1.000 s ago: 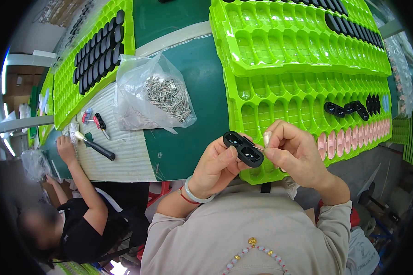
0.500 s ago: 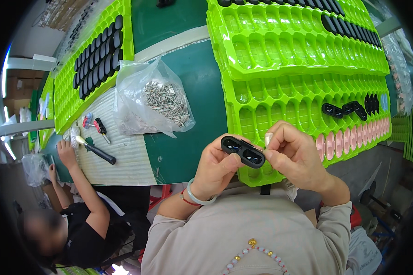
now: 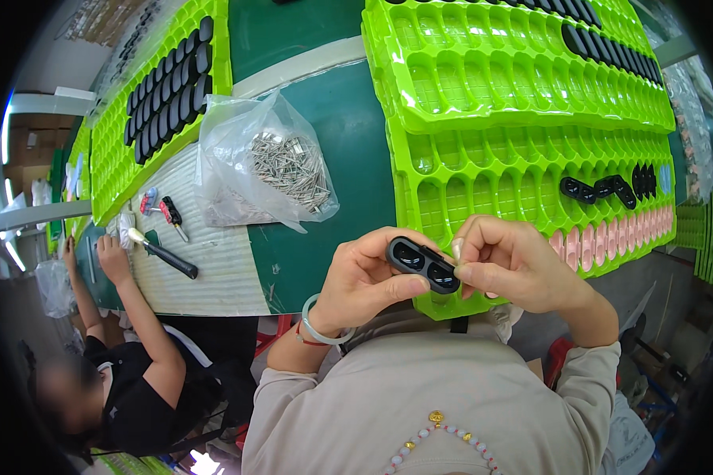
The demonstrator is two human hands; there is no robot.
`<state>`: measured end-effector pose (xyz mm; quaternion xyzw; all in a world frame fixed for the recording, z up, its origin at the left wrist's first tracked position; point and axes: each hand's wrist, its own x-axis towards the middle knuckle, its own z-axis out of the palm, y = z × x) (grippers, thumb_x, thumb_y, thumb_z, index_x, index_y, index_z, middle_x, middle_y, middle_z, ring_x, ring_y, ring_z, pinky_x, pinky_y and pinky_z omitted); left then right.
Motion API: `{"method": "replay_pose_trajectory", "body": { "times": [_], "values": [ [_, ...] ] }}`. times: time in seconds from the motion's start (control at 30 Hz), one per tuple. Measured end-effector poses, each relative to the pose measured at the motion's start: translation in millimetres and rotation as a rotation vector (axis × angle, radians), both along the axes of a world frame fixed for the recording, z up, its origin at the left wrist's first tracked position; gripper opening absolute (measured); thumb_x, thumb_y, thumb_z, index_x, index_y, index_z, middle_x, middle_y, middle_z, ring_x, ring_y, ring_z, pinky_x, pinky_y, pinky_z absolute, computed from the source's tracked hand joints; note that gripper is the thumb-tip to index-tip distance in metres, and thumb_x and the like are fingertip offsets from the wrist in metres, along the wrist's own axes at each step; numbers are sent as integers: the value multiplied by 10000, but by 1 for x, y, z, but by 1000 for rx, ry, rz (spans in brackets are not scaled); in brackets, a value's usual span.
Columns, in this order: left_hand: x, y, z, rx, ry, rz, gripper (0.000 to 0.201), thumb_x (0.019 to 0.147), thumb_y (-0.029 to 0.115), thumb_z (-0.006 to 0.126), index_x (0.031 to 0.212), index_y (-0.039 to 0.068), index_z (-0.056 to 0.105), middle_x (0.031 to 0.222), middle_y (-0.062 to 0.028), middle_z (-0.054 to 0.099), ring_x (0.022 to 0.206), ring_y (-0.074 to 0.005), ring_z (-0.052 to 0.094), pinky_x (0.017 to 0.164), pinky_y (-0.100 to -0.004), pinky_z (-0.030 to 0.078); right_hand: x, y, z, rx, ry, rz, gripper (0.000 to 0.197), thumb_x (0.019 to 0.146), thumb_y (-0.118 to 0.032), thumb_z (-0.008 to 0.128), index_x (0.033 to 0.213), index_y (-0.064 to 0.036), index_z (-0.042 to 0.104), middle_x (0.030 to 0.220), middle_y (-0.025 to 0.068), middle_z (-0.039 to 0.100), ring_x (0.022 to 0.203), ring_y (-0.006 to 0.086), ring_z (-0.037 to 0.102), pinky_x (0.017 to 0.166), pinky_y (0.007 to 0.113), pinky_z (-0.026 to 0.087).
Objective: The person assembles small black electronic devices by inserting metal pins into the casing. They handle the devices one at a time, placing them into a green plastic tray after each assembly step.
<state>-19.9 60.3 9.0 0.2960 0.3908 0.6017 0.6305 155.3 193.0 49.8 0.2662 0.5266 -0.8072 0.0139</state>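
My left hand (image 3: 364, 277) grips a small black oval plastic part (image 3: 421, 264) with two round recesses, held above the near edge of a bright green moulded tray (image 3: 483, 190). My right hand (image 3: 513, 263) pinches the part's right end between thumb and fingers, with something small and pale at the fingertips that I cannot make out. A few matching black parts (image 3: 602, 188) lie in the tray's pockets to the right. A clear plastic bag of small metal pieces (image 3: 281, 170) sits on the green table (image 3: 341, 119) beyond my left hand.
A second green tray (image 3: 523, 55) overlaps the first at the back. Another tray (image 3: 162, 87) with rows of black parts lies at the far left. A co-worker's hand (image 3: 111, 255) rests beside a black-handled tool (image 3: 162, 255) and small screwdrivers (image 3: 162, 210) on a white mat.
Both hands and the black part have stayed nearly in place, the part tilting slightly between the fingers. The co-worker's hand remains by the tool.
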Motion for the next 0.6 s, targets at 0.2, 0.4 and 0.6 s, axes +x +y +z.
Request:
{"method": "replay_pose_trajectory", "body": {
  "times": [0.2,0.4,0.6],
  "values": [
    [-3,1,2,-33,71,-33,337,828,-3,647,1139,-47,526,1024,-86,629,921,-120,606,810,-250,499,-2,4,-1,68,-26,17,99,857,-62,593,883,7,528,827,38,576,734,97,578,612,245,460],
    [0,4,2,-81,-9,-42,322,842,13,639,1140,-40,527,1023,-76,621,926,-120,601,805,-253,495,-4,13,0,76,-120,103,84,859,-53,588,865,1,523,815,28,533,637,60,527,541,201,434],
    [2,4,5,-49,104,-8,304,861,31,621,1137,-47,519,1028,-80,613,941,-127,595,818,-261,490,-5,12,-5,272,-120,92,150,839,-135,613,838,1,552,762,68,613,665,142,581,561,279,452]
  ]
}}
